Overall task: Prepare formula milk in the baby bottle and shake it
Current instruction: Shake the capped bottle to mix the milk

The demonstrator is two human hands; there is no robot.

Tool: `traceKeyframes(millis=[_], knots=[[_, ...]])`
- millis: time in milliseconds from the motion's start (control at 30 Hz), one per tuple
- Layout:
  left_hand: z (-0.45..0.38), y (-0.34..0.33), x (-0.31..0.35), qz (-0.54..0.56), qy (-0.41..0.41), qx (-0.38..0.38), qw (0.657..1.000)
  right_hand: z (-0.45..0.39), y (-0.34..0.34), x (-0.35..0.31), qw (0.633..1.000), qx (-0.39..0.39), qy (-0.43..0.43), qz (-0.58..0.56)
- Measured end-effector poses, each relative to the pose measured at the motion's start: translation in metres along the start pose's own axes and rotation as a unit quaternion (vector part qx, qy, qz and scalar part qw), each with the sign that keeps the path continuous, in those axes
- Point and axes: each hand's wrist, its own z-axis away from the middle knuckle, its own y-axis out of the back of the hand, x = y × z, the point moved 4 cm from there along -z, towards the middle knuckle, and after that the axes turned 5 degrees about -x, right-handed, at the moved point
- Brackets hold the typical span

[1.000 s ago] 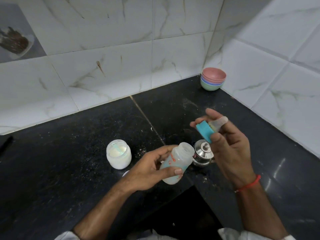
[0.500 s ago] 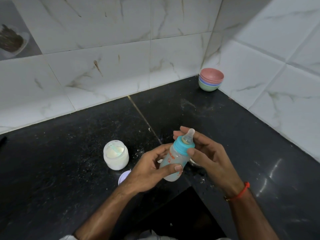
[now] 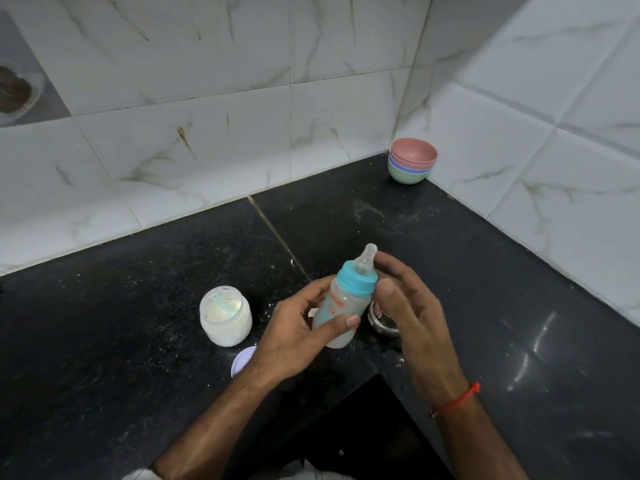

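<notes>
Left hand [image 3: 294, 327] wraps the baby bottle [image 3: 341, 311] around its body, thumb across the front, fingers behind; firm grip, bottle tilted with its top leaning away and to the right. Right hand [image 3: 412, 306] sits just beside the bottle's blue cap [image 3: 356, 279], fingers loosely spread and curled, thumb near the cap's rim; cannot tell whether it actually touches the cap, looks unclenched and grips nothing. Red thread band [image 3: 457, 400] on the right wrist.

Black table [image 3: 121, 341] lies under both hands, speckled with white powder near them. White marble-look wall tiles [image 3: 207, 98] far beyond the hands and to the right of them. Stack of coloured bowls [image 3: 412, 164] in the corner, well beyond the right hand. Open jar of white powder [image 3: 225, 315] with a pale blue scoop [image 3: 221, 304] inside stands on the table left of the left hand. Small steel pot [image 3: 382, 318] is partly hidden behind the right hand, just right of the bottle's base. Pale round lid [image 3: 242, 360] lies flat just below the jar, partly covered by the left wrist. Clear teat [image 3: 367, 259] tops the blue cap. Bottle contents look cloudy pale.
</notes>
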Motion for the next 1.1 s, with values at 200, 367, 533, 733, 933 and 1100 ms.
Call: traceKeyframes(millis=[200,367,533,733,933,1100], knots=[[-0.002,0.005,0.002,-0.027,-0.012,0.017,0.999,0.002,0.009,0.001,0.997,0.065,-0.004,0.028],[-0.002,0.002,0.005,-0.025,-0.026,0.021,0.999,0.000,-0.010,-0.007,0.999,0.015,-0.026,-0.030],[0.004,-0.003,0.001,-0.006,-0.019,0.008,1.000,0.003,0.010,0.003,0.992,0.082,0.039,0.083],[0.008,-0.021,0.003,0.037,-0.041,-0.132,0.990,-0.014,-0.003,0.001,0.976,-0.199,0.029,0.081],[0.001,-0.011,0.013,-0.154,-0.135,-0.012,0.979,-0.014,-0.029,0.006,0.997,0.082,-0.007,-0.011],[0.004,-0.004,0.011,-0.079,-0.120,-0.039,0.989,-0.012,-0.029,0.005,0.997,0.049,0.042,0.047]])
